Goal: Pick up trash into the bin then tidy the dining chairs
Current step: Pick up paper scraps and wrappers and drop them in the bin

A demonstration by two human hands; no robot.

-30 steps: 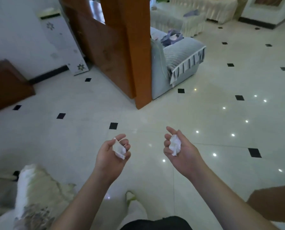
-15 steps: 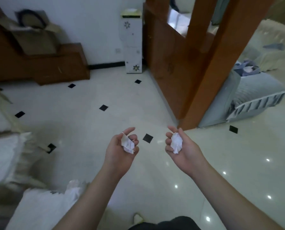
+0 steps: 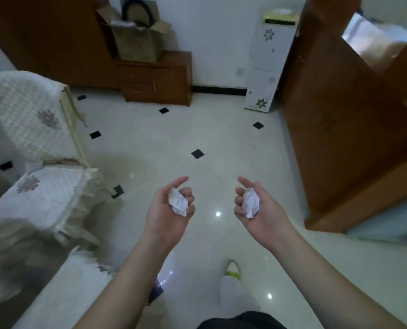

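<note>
Holding a crumpled white tissue (image 3: 179,203), the left hand (image 3: 168,214) hovered palm-up over the pale tiled floor (image 3: 164,138) in the near middle of the scene. Its curled fingers (image 3: 190,201) formed a grip clamped on the wad, which sat against the palm with one loose corner hanging toward the near side; the index finger stuck out straighter toward the far side. Just to the right, and apart from it, the right hand (image 3: 261,217) was also turned palm-up, its grip closed round a second crumpled tissue (image 3: 250,202). That wad lay between the bent fingertips on its left and the base of the thumb, standing a little proud of the palm. Both bare forearms reached in from the near edge.

At the left stood two dining chairs (image 3: 29,115) with white quilted covers carrying a faded flower print, one farther and one nearer, both well apart from the hands. Against the far wall sat a low brown wooden cabinet (image 3: 157,79) bearing an open cardboard box (image 3: 136,41) with a dark curved handle rising from it. To the right of that stood a tall white water dispenser (image 3: 268,67) with flower decals. A wooden partition (image 3: 340,127) filled the right side. Near the bottom edge a foot in a white sock and a yellow-green slipper (image 3: 232,271) rested on the floor.
</note>
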